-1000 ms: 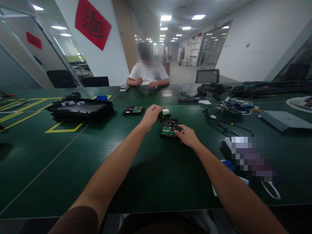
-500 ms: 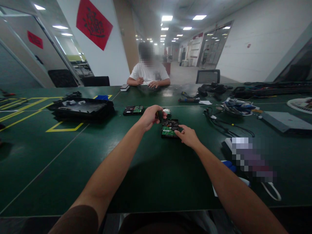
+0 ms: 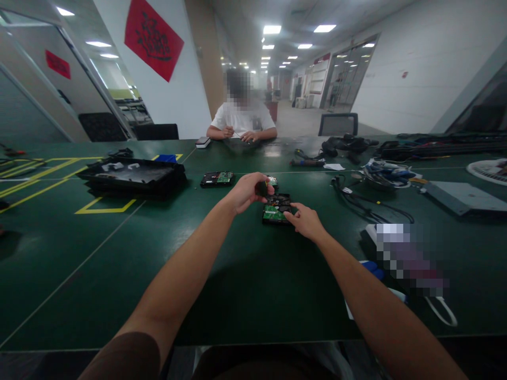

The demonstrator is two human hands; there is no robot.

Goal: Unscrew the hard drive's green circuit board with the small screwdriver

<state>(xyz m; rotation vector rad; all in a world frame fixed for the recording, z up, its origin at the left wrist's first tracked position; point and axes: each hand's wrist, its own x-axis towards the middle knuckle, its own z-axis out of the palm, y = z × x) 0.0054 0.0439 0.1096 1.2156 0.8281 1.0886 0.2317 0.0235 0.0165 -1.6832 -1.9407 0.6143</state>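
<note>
A hard drive (image 3: 274,207) with its green circuit board up lies on the green table (image 3: 119,253) in front of me. My right hand (image 3: 304,221) rests at its right front corner, fingers pinched on the edge. My left hand (image 3: 249,192) hovers over the drive's far left side, closed on a small dark object (image 3: 262,188) that I cannot make out. A second drive (image 3: 271,182) sits just behind, mostly hidden by that hand.
Another hard drive (image 3: 216,179) lies further left. A stack of black trays (image 3: 132,177) sits at the left. Cables (image 3: 364,203), a coil of wires (image 3: 386,171) and a grey panel (image 3: 459,195) lie at the right. A person (image 3: 241,119) sits across the table.
My left hand has lifted off the rear drive and drawn back towards me, now closed on a small dark object above the near drive. My right hand has stayed put.
</note>
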